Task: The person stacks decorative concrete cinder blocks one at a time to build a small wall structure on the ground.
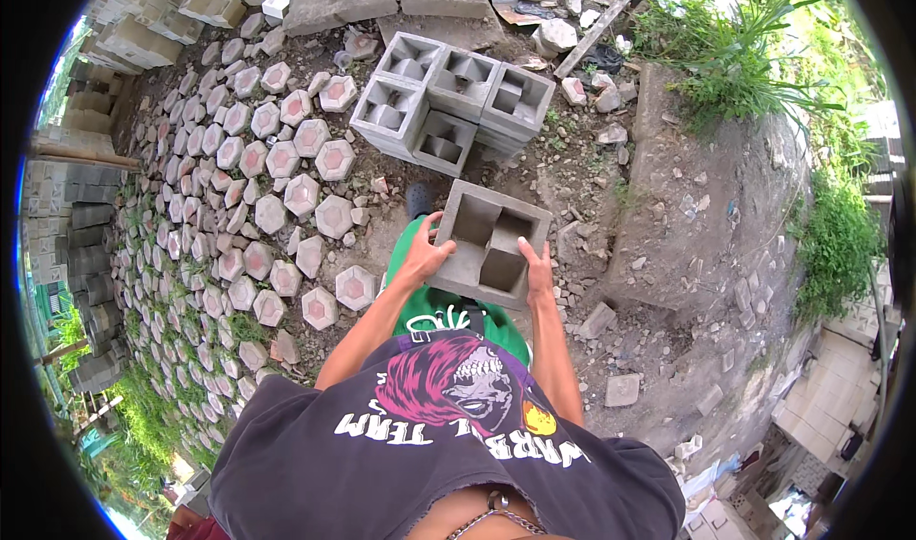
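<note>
A grey hollow concrete block (461, 271) is held up in front of my body, its square cavities facing me. My left hand (425, 256) grips its left side, the thumb over the near face. On the opposite side my right hand (536, 271) is closed on the block, thumb on the face and fingers round the outer wall. Just ahead of it on the ground stands a stack of similar concrete blocks (386, 137), several side by side, with one at the near middle sitting lower than the others.
Hexagonal pavers (334, 160) with reddish centres cover the ground at left. A broken concrete slab (677, 187) lies at right, with rubble and loose stones (598, 321) beside it. More blocks (143, 39) are piled at far left. Tall grass (739, 77) grows at far right.
</note>
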Tool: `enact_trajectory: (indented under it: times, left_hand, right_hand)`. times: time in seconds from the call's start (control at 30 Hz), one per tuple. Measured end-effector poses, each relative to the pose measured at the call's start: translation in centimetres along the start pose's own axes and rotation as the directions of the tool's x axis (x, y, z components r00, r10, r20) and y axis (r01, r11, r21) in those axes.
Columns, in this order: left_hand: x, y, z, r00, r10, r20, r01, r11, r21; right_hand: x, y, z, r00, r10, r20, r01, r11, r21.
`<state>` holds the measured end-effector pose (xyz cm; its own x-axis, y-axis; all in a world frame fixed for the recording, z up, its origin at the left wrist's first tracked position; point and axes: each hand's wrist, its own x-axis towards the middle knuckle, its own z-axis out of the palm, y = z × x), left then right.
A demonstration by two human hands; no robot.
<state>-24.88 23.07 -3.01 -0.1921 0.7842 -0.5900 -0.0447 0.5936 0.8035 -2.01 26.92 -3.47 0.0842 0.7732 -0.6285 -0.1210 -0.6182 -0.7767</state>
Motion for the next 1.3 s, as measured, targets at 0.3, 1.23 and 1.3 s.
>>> enact_trajectory:
  times: [0.3, 1.23, 1.3]
  left_hand:
    - [8.8, 3.7, -5.4, 0.987, 0.076, 0.141, -0.079, 0.997, 0.017]
    - [44.7, -13.2, -8.2, 0.997, 0.017, 0.075, -0.039, 0.952, 0.304]
    - [47.3, -13.9, -7.8, 0.996, 0.019, 0.088, -0.044, 0.956, 0.291]
  right_hand:
    - [4.4, -3.3, 7.1, 0.992, 0.055, -0.113, -0.058, 0.998, -0.024]
    - [40.6, 16.3, 17.8, 0.983, 0.163, -0.085, -0.157, 0.985, 0.071]
    - [43.2, 17.8, 17.9, 0.984, 0.150, -0.095, -0.143, 0.987, 0.074]
